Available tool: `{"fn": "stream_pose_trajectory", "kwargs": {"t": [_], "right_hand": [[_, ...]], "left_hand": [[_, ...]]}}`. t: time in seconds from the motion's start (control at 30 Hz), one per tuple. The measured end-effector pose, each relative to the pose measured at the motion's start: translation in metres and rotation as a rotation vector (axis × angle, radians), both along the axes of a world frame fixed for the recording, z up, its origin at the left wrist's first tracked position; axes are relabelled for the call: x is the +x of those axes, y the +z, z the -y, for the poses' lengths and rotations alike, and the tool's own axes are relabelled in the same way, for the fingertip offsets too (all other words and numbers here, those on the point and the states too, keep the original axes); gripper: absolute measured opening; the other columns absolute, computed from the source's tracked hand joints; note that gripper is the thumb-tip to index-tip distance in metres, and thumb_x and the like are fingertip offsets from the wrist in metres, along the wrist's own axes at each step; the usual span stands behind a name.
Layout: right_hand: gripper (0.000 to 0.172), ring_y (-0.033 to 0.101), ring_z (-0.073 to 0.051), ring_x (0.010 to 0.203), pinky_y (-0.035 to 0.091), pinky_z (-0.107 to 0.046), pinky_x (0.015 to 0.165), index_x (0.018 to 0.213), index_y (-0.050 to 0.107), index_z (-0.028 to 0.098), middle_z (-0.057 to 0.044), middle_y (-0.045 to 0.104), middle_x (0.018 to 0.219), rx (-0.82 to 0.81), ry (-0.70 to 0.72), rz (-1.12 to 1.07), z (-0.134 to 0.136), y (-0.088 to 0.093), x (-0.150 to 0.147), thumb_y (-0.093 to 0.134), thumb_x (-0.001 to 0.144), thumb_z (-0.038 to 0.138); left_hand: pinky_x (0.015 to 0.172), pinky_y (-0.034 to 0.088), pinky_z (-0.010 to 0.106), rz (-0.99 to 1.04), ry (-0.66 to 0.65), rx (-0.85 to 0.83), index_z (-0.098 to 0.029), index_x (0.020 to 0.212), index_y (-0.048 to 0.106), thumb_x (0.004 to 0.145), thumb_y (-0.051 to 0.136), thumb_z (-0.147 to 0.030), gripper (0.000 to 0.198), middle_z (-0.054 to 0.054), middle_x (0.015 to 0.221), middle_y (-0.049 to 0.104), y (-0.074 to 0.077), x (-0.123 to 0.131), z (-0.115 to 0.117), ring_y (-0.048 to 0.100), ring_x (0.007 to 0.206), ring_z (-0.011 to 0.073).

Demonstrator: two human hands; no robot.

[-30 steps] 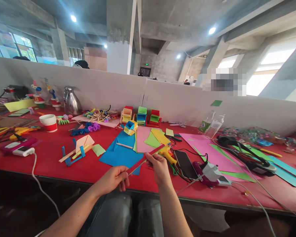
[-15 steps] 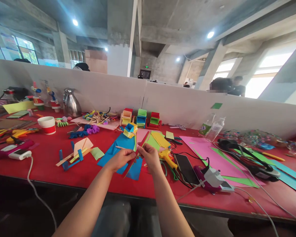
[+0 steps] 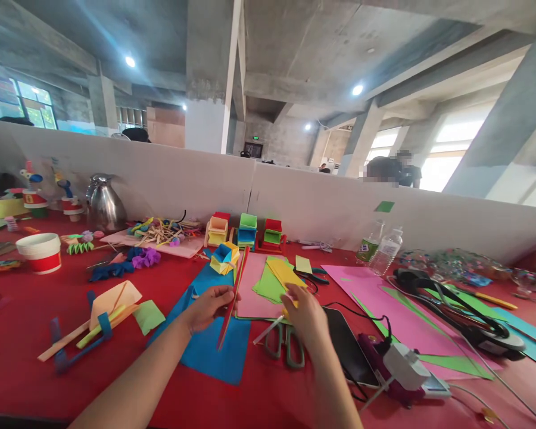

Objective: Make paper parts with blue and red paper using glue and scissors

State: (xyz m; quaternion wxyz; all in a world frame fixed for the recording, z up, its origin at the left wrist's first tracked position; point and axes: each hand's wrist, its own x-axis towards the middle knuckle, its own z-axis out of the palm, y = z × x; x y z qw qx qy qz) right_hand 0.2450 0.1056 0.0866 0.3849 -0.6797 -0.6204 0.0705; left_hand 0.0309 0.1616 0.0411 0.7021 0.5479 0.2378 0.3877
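My left hand (image 3: 209, 307) is pinched on a long red paper strip (image 3: 233, 285), which stands tilted over a blue paper sheet (image 3: 214, 353) on the red table (image 3: 13, 333). My right hand (image 3: 307, 319) is off the strip. It reaches over green-handled scissors (image 3: 287, 348) towards a yellow object mostly hidden under its fingers. Seen from the back and blurred, its fingers do not show clearly. A pink sheet (image 3: 255, 287) and green and yellow sheets (image 3: 274, 277) lie just beyond both hands.
A phone (image 3: 346, 345) and a purple tool with a white plug (image 3: 402, 366) lie to the right, with cables. Folded paper boxes (image 3: 246, 229), a steel kettle (image 3: 103, 205), a paper cup (image 3: 40, 253), bottles (image 3: 386, 250) and headphones (image 3: 455, 298) crowd the table before a white partition (image 3: 321, 202).
My right hand has let go of the red strip and moved right, over the scissors. My left hand alone now holds the strip, turned more upright. The view has moved closer to the table.
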Motion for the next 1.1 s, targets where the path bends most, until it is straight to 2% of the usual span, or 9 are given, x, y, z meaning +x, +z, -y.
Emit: {"fn": "stream_pose_trajectory", "kwargs": {"t": [0.1,0.23,0.33,0.63,0.77,0.87,0.97,1.07,1.1], "right_hand": [[0.034,0.057,-0.032,0.094,0.042,-0.04,0.072,0.106,0.058,0.016,-0.016,0.059,0.103,-0.298,-0.255,0.467,0.017,-0.003,0.027,0.052,0.074,0.027],[0.036,0.062,-0.028,0.086,0.043,-0.034,0.064,0.108,0.056,0.017,-0.014,0.057,0.104,-0.504,-0.277,0.516,0.02,-0.015,0.037,0.042,0.08,0.033],[0.032,0.062,-0.025,0.081,0.042,-0.031,0.063,0.103,0.058,0.014,-0.015,0.055,0.104,-0.47,-0.233,0.498,0.016,-0.023,0.04,0.04,0.079,0.027],[0.039,0.057,-0.017,0.08,0.043,-0.026,0.071,0.112,0.052,0.017,-0.007,0.053,0.097,-0.053,-0.072,0.285,0.016,-0.028,0.044,0.048,0.074,0.027],[0.037,0.057,-0.018,0.081,0.042,-0.027,0.07,0.11,0.054,0.018,-0.008,0.054,0.101,-0.115,-0.028,0.355,0.019,-0.036,0.037,0.05,0.073,0.022],[0.033,0.054,-0.025,0.093,0.04,-0.034,0.078,0.102,0.06,0.018,-0.011,0.057,0.101,-0.096,-0.071,0.376,0.015,-0.026,0.028,0.058,0.07,0.026],[0.036,0.054,-0.024,0.092,0.041,-0.034,0.075,0.102,0.059,0.018,-0.01,0.059,0.102,0.065,-0.007,0.045,-0.005,-0.002,0.005,0.058,0.073,0.038],[0.051,0.056,-0.014,0.059,0.04,-0.024,0.051,0.106,0.055,0.019,-0.005,0.062,0.084,0.006,0.228,-0.718,-0.035,0.015,-0.027,0.065,0.065,0.046],[0.049,0.054,-0.011,0.05,0.036,-0.022,0.043,0.102,0.056,0.018,-0.003,0.062,0.076,-0.02,0.269,-0.797,-0.044,0.016,-0.036,0.065,0.064,0.048]], "left_hand": [[0.049,0.043,0.019,0.151,0.011,-0.117,-0.012,0.08,0.061,0.07,0.067,-0.042,0.033,0.0,0.063,0.056,-0.001,-0.002,0.003,0.054,0.052,0.007],[0.046,0.046,0.017,0.309,0.006,-0.227,-0.01,0.082,0.062,0.072,0.067,-0.034,0.027,-0.001,0.065,0.053,0.004,-0.004,0.003,0.055,0.052,0.0067],[0.038,0.042,0.013,0.353,0.019,-0.264,-0.011,0.083,0.06,0.077,0.061,-0.03,0.021,-0.002,0.065,0.049,0.004,-0.006,0.002,0.049,0.045,0.0031],[0.027,0.027,0.007,0.346,0.029,-0.242,-0.012,0.08,0.057,0.075,0.063,-0.03,0.02,-0.005,0.063,0.042,0.0,-0.008,-0.005,0.033,0.037,-0.0015],[0.027,0.028,0.008,0.285,0.068,-0.189,-0.013,0.079,0.057,0.071,0.066,-0.034,0.024,-0.006,0.062,0.044,0.0,-0.009,-0.005,0.033,0.037,-0.0011],[0.026,0.028,0.01,0.208,0.08,-0.144,-0.013,0.077,0.057,0.071,0.065,-0.037,0.026,-0.006,0.057,0.045,0.001,-0.007,-0.004,0.034,0.035,-0.0003],[0.028,0.029,0.012,0.129,0.065,-0.095,-0.012,0.075,0.059,0.07,0.066,-0.037,0.026,-0.006,0.053,0.047,0.0,-0.004,-0.002,0.039,0.035,0.0014],[0.029,0.031,0.014,0.053,0.031,-0.053,-0.012,0.072,0.06,0.069,0.067,-0.038,0.027,-0.006,0.05,0.048,-0.003,-0.001,-0.001,0.041,0.034,0.0032],[0.029,0.032,0.015,0.031,0.022,-0.043,-0.012,0.072,0.06,0.069,0.066,-0.038,0.027,-0.006,0.048,0.048,-0.004,0.0,0.0,0.042,0.033,0.0037]]}}
